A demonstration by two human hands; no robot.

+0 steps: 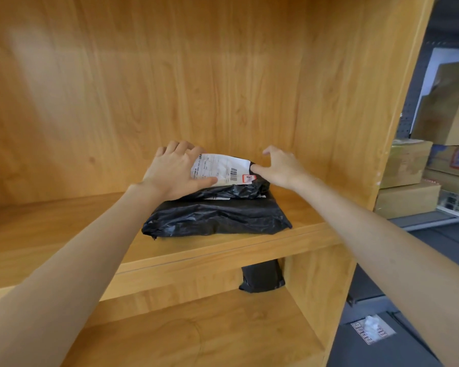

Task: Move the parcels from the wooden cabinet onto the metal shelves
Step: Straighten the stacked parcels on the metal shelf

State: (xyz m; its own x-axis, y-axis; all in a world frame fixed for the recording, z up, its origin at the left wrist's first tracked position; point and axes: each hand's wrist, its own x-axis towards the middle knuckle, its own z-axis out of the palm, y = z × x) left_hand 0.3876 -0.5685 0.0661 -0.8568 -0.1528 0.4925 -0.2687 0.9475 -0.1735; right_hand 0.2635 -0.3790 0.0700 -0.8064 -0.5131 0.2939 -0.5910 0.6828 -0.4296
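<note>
Two black plastic parcels lie stacked on a shelf of the wooden cabinet [223,242]. The top parcel [231,190] carries a white shipping label and is tilted up at its back. My left hand [174,170] grips its left end, thumb on the label and fingers curled over the far edge. My right hand [278,165] is at its right end, thumb touching the black corner, fingers spread and raised. The lower parcel [217,215] lies flat beneath. A third black parcel [263,278] stands on the shelf below, partly hidden by the board.
The cabinet's right wall [355,128] stands close beside my right hand. Past it, metal shelves [435,221] hold several cardboard boxes [406,165]. The left part of the wooden shelf is bare wood.
</note>
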